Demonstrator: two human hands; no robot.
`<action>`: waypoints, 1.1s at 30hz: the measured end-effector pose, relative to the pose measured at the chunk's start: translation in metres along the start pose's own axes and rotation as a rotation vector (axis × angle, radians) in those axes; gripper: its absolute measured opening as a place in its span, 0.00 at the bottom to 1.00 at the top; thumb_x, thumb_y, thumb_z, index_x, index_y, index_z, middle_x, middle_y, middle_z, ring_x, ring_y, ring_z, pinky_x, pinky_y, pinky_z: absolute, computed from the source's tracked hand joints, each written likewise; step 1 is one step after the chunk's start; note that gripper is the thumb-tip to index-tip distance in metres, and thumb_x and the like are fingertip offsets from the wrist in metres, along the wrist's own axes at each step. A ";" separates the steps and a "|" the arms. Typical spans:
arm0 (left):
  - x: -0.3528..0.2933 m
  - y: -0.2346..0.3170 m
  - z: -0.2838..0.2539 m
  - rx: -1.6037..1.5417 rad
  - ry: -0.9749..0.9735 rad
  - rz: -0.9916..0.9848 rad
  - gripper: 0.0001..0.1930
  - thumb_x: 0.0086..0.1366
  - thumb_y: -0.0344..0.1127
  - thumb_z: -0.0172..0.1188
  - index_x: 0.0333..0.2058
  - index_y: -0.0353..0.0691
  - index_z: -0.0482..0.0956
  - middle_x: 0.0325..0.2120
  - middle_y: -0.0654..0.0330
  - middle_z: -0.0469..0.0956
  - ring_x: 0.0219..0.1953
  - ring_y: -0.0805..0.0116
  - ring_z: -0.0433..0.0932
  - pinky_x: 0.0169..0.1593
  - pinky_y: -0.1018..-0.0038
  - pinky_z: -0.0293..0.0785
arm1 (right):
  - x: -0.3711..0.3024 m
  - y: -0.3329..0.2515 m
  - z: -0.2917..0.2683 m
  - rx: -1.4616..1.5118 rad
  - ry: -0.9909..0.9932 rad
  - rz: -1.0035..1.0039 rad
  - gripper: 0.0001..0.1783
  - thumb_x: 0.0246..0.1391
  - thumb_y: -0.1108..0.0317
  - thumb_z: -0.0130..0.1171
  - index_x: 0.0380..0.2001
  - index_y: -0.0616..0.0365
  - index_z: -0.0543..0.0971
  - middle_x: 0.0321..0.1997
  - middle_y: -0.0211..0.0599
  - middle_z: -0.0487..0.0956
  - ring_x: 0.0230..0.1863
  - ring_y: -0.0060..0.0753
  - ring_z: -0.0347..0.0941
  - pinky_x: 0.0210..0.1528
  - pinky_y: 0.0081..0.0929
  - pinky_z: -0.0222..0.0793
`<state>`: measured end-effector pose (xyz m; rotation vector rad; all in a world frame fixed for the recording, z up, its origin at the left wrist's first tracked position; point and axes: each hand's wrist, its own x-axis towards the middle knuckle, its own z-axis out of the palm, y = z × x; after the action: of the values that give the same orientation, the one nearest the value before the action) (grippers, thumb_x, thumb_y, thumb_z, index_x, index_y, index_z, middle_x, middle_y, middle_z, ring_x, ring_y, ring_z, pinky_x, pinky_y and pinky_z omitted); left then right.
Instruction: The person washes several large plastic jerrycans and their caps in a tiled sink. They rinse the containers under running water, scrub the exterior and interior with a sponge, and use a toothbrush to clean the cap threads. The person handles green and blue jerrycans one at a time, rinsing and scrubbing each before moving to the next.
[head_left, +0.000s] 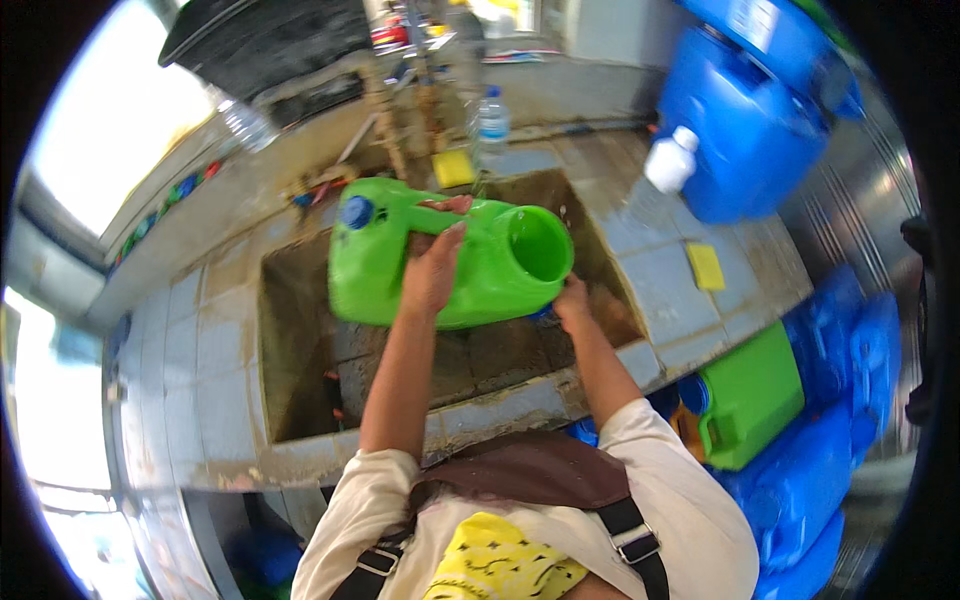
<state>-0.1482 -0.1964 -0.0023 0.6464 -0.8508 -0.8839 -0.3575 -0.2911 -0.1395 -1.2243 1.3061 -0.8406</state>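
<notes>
A green plastic jerrycan (480, 270) lies tipped on its side over the tiled sink basin (290, 330). Its wide round opening faces right, and a blue cap (357, 211) sits at its left end. My left hand (436, 265) is closed around the can's handle. Below the wide opening, my right hand (573, 304) holds the can's lower right edge, its fingers partly hidden behind the green plastic. A small patch of blue shows beside those fingers; I cannot tell what it is.
A yellow sponge (454, 168) and a clear water bottle (493, 122) stand behind the basin. On the right ledge are a white-capped bottle (665, 170), another yellow sponge (705, 266) and a large blue jerrycan (740, 125). Several blue and green cans (750, 400) crowd the lower right.
</notes>
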 end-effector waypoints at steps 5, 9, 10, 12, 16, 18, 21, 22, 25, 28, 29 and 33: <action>-0.019 0.007 0.023 0.415 -0.091 0.063 0.20 0.62 0.22 0.59 0.50 0.42 0.65 0.44 0.61 0.74 0.54 0.69 0.72 0.58 0.67 0.69 | -0.008 0.037 0.023 -0.320 -0.162 -0.017 0.35 0.45 0.68 0.61 0.61 0.49 0.69 0.55 0.54 0.75 0.55 0.53 0.72 0.55 0.43 0.67; -0.036 0.027 0.006 1.148 -0.215 0.083 0.17 0.61 0.28 0.62 0.48 0.41 0.70 0.47 0.61 0.74 0.49 0.68 0.75 0.53 0.67 0.72 | -0.012 0.044 0.033 -0.622 -0.302 -0.120 0.25 0.49 0.69 0.57 0.54 0.45 0.77 0.50 0.43 0.79 0.53 0.51 0.74 0.53 0.44 0.69; -0.044 0.031 -0.002 1.295 -0.284 0.090 0.16 0.61 0.27 0.61 0.48 0.41 0.70 0.47 0.60 0.74 0.51 0.67 0.74 0.54 0.66 0.71 | -0.014 0.042 0.033 -0.664 -0.325 -0.115 0.25 0.50 0.69 0.57 0.54 0.45 0.77 0.50 0.42 0.79 0.52 0.51 0.74 0.52 0.45 0.69; -0.054 0.035 -0.023 1.594 -0.376 0.186 0.14 0.63 0.26 0.58 0.47 0.40 0.70 0.47 0.59 0.73 0.53 0.66 0.72 0.57 0.65 0.69 | -0.016 0.038 0.032 -0.765 -0.328 -0.178 0.23 0.54 0.71 0.55 0.54 0.41 0.77 0.50 0.38 0.80 0.51 0.47 0.75 0.49 0.45 0.71; -0.062 0.036 -0.062 0.648 -0.149 -0.271 0.20 0.64 0.37 0.57 0.54 0.42 0.70 0.53 0.56 0.72 0.56 0.61 0.71 0.59 0.65 0.68 | -0.022 0.033 0.036 -0.897 -0.351 -0.219 0.20 0.51 0.67 0.61 0.50 0.43 0.80 0.47 0.39 0.81 0.47 0.46 0.77 0.48 0.43 0.74; -0.063 0.040 -0.073 1.022 -0.159 -0.085 0.23 0.64 0.40 0.58 0.57 0.42 0.69 0.55 0.54 0.71 0.57 0.59 0.70 0.60 0.64 0.68 | -0.023 0.033 0.041 -1.022 -0.443 -0.305 0.20 0.51 0.68 0.61 0.49 0.43 0.80 0.47 0.39 0.81 0.47 0.45 0.77 0.47 0.43 0.74; -0.064 0.052 -0.081 1.458 -0.242 0.115 0.27 0.63 0.40 0.60 0.59 0.41 0.68 0.56 0.51 0.71 0.56 0.56 0.71 0.59 0.62 0.69 | -0.023 0.037 0.046 -1.027 -0.460 -0.325 0.23 0.53 0.71 0.56 0.52 0.36 0.79 0.46 0.36 0.82 0.47 0.44 0.78 0.47 0.42 0.73; -0.064 0.057 -0.082 1.574 -0.263 0.206 0.27 0.62 0.39 0.61 0.59 0.40 0.69 0.55 0.50 0.72 0.56 0.55 0.72 0.58 0.62 0.70 | -0.022 0.038 0.047 -1.004 -0.450 -0.336 0.22 0.53 0.71 0.56 0.51 0.36 0.79 0.45 0.36 0.82 0.46 0.44 0.78 0.48 0.41 0.73; -0.064 0.066 -0.080 1.718 -0.261 0.489 0.25 0.60 0.38 0.65 0.55 0.37 0.72 0.51 0.51 0.75 0.52 0.54 0.74 0.54 0.61 0.72 | -0.023 0.038 0.045 -0.932 -0.437 -0.360 0.22 0.52 0.71 0.56 0.50 0.37 0.80 0.43 0.38 0.82 0.45 0.45 0.78 0.48 0.41 0.73; -0.058 0.070 -0.078 1.490 -0.215 0.390 0.25 0.58 0.36 0.67 0.53 0.37 0.73 0.47 0.55 0.76 0.48 0.58 0.76 0.50 0.64 0.74 | -0.023 0.037 0.041 -0.879 -0.425 -0.335 0.22 0.52 0.71 0.56 0.52 0.41 0.78 0.46 0.39 0.81 0.47 0.48 0.77 0.49 0.44 0.72; -0.054 0.071 -0.078 1.313 -0.200 0.278 0.25 0.58 0.35 0.67 0.53 0.38 0.71 0.47 0.57 0.75 0.48 0.62 0.75 0.49 0.68 0.74 | -0.022 0.036 0.040 -0.871 -0.421 -0.306 0.23 0.52 0.72 0.57 0.53 0.43 0.77 0.48 0.40 0.80 0.49 0.49 0.76 0.49 0.45 0.72; -0.040 0.078 -0.078 1.968 -0.244 0.462 0.21 0.62 0.33 0.63 0.53 0.39 0.71 0.44 0.61 0.75 0.44 0.68 0.75 0.46 0.72 0.76 | -0.017 0.038 0.042 -0.701 -0.451 -0.263 0.25 0.54 0.73 0.53 0.56 0.48 0.71 0.52 0.44 0.77 0.53 0.50 0.73 0.53 0.44 0.69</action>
<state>-0.0661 -0.1127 0.0043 1.8802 -1.8954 0.6347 -0.3260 -0.2596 -0.1784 -2.0336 1.1001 -0.2311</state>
